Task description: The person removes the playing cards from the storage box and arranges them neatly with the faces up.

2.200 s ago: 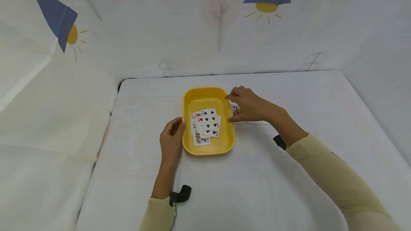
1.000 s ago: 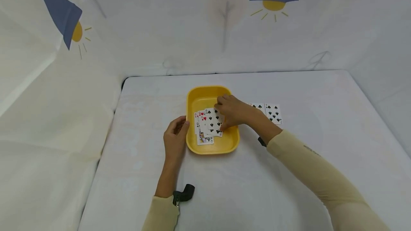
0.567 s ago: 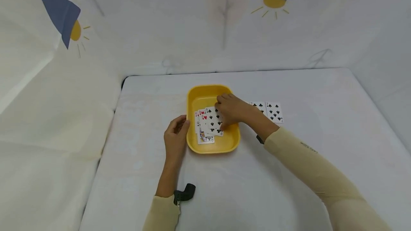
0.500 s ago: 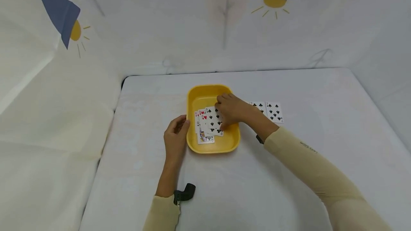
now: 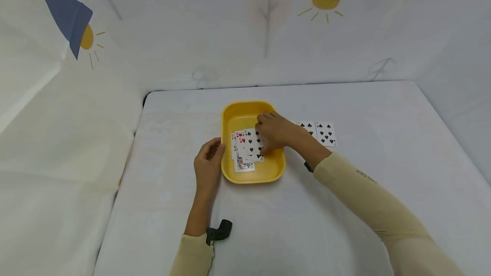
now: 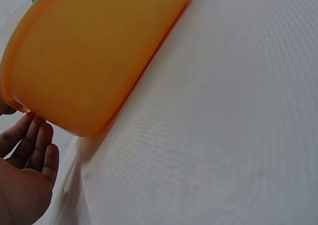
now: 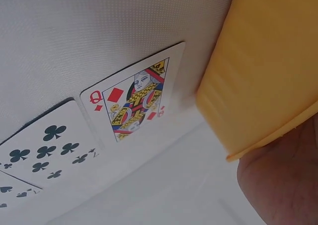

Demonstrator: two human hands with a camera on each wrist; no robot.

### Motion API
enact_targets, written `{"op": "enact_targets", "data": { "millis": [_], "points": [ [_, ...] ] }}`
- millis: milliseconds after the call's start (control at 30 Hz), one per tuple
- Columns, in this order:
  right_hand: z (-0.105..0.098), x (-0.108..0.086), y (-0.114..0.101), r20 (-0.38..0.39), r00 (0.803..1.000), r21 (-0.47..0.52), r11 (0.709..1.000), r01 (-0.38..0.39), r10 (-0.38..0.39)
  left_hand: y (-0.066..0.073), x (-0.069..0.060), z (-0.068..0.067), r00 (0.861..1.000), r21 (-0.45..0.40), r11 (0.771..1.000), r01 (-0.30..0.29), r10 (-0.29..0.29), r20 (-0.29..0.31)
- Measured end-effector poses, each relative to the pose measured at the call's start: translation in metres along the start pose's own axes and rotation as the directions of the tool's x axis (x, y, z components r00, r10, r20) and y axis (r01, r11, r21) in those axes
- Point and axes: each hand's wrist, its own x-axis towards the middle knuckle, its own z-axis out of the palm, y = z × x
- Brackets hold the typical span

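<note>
In the head view, a yellow tray (image 5: 268, 173) lies on the table with several overlapping playing cards (image 5: 250, 143) inside. My left hand (image 5: 207, 163) grips its left rim, thumb at the edge; in the left wrist view the fingers (image 6: 37, 145) curl beside the tray wall (image 6: 89, 51). My right hand (image 5: 276, 131) reaches over the right rim and pinches the top card, a six of spades, thumb low and fingers high; its fingertips are partly hidden. In the right wrist view, only part of that hand (image 7: 283, 180) shows behind the tray wall (image 7: 263, 71).
Right of the tray, face-up cards lie in a row: a queen of diamonds (image 7: 136, 96), a seven of clubs (image 7: 47, 145) and a seven of spades (image 5: 326, 134). My right forearm (image 5: 310, 150) crosses beside them. A white cloth wall (image 5: 230, 54) stands behind the table.
My right hand has moved left from the tray's right rim onto the cards inside, uncovering the sevens on the table. Over the last half second it stays there. My left hand keeps its hold.
</note>
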Motion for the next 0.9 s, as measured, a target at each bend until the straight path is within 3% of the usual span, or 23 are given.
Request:
{"op": "enact_targets", "data": {
  "millis": [900],
  "points": [
    [0.0043,-0.0038,-0.0008,-0.031,0.999,-0.035,0.999,0.026,-0.027,-0.0006,0.0006,0.0007,1.000,0.000,1.000,0.027,-0.027,0.005]
  ]
}}
